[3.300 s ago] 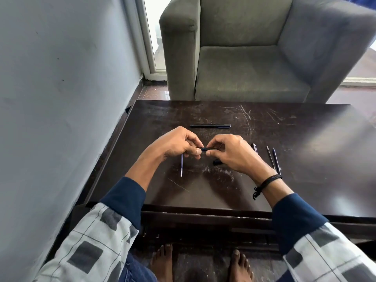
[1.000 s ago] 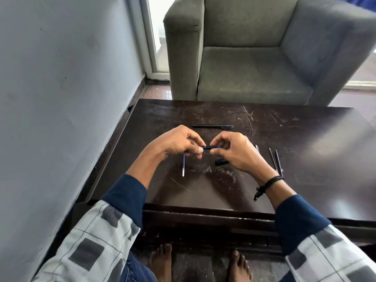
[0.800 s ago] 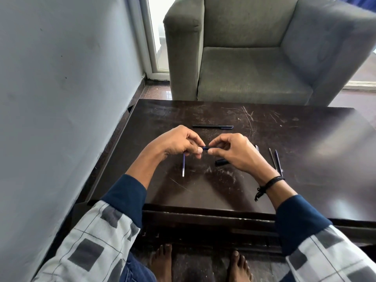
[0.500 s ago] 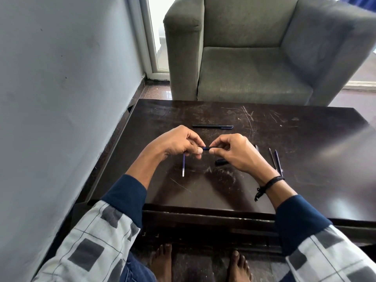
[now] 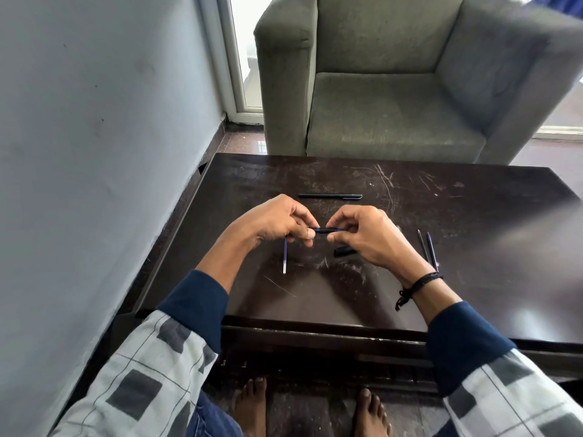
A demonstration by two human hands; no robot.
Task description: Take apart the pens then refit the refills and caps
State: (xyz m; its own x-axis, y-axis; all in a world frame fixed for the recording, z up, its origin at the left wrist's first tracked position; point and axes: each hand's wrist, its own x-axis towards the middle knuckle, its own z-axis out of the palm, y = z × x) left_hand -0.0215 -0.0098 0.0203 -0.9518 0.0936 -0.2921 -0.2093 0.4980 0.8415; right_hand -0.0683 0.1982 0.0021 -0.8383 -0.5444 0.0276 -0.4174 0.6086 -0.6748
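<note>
Dark table (image 5: 473,216): pen (image 5: 330,196), refills (image 5: 432,251), cap (image 5: 342,251)

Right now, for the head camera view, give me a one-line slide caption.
Left hand and right hand pinch a dark pen barrel over a scratched table, a loose cap beneath, another pen beyond.

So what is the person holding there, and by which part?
A short dark pen piece, pinched at each end: left hand on its left end, right hand on its right end, middle bare.
</note>
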